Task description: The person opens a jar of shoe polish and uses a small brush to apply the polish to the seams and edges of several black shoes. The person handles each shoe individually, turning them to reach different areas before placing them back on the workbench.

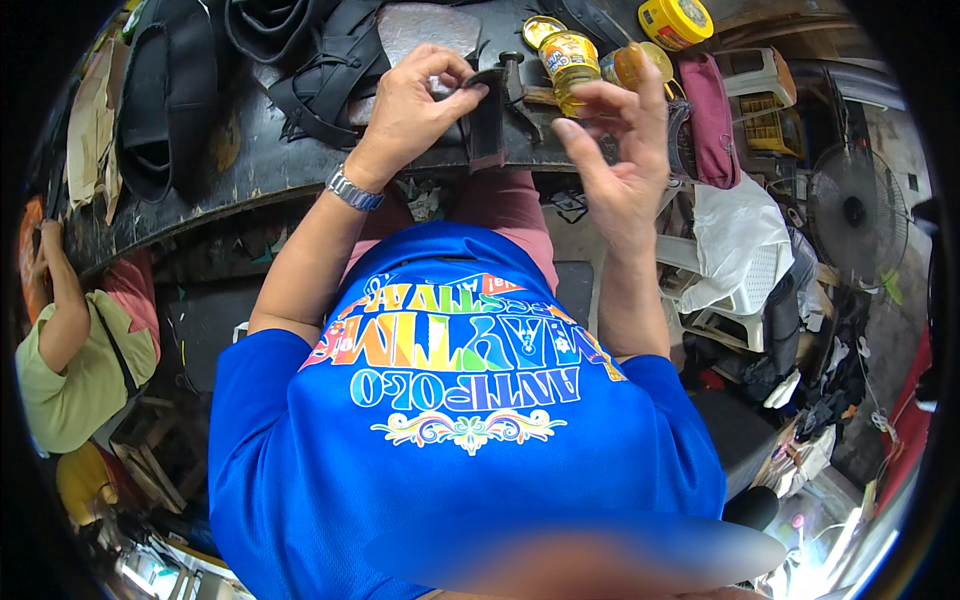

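Observation:
My left hand [422,108], with a metal watch on its wrist, pinches the top of a black strip of leather-like material [487,132] between thumb and fingers. The strip hangs down over the near edge of the dark worktable [270,180]. My right hand [622,145] is raised to the right of it, fingers spread and slightly blurred, holding nothing I can see. Its fingertips overlap the view of an open jar [620,68]. Between the hands lies a dark metal tool with a round knobbed end [512,75]. Beyond it is a tilted jar of yellowish stuff [570,62].
Black shoe-like uppers [335,85] and a grey slab [425,35] cover the table's left and far side. A yellow tub [676,22] and maroon pouch [708,120] lie right. White plastic stools [735,250] and a fan [855,210] stand beyond. Another person [85,350] sits at left.

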{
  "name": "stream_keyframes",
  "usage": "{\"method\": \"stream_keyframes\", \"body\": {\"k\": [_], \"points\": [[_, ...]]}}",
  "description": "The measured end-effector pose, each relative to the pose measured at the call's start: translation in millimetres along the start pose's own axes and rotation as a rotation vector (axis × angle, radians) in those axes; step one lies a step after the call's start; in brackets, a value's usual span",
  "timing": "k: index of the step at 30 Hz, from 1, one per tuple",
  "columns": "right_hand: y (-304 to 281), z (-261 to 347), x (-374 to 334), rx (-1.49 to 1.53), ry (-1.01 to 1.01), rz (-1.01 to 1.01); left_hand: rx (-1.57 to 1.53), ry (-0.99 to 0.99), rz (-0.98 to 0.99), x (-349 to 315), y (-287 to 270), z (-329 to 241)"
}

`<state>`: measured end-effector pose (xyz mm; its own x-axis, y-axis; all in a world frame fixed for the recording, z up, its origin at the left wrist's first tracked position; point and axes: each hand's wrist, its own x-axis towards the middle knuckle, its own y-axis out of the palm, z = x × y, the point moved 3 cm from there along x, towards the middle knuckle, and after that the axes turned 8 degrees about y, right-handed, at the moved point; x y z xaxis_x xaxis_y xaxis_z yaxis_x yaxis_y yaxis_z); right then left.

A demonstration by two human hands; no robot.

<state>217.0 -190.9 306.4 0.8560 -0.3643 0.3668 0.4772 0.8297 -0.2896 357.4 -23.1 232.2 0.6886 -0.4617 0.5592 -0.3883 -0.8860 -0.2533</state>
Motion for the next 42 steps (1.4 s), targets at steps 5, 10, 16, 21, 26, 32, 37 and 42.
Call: {"method": "stream_keyframes", "body": {"k": [5, 10, 16, 21, 26, 32, 37, 42], "points": [[26.8, -14.0, 7.1, 0.022, 0.02, 0.155, -0.466, -0.312, 0.292, -8.2, 10.4, -10.8], [28.9, -27.1, 2.6, 0.424, 0.277, 0.08, -0.557, -0.495, 0.357, -19.4, 8.6, -22.8], [17.0, -29.1, -8.8, 0.307, 0.136, 0.075, -0.557, -0.599, 0.392, -25.8, 6.1, -15.5], [13.8, -31.4, -6.3, -0.062, -0.049, 0.207, -0.605, -0.661, 0.508, -25.9, 8.7, -8.6], [17.9, -34.2, -10.6, -0.161, 0.004, 0.292, -0.687, -0.626, 0.51, -27.1, 7.1, -8.9], [22.5, -33.9, -10.8, -0.116, -0.002, 0.335, -0.77, -0.644, 0.581, -27.0, -2.3, -13.3], [23.5, -39.3, -13.0, -0.048, 0.012, 0.398, -0.782, -0.654, 0.611, -26.7, -6.8, -20.5], [22.5, -47.6, -17.9, 0.189, 0.003, 0.477, -0.912, -0.752, 0.588, -32.9, -6.4, -22.5]]}}
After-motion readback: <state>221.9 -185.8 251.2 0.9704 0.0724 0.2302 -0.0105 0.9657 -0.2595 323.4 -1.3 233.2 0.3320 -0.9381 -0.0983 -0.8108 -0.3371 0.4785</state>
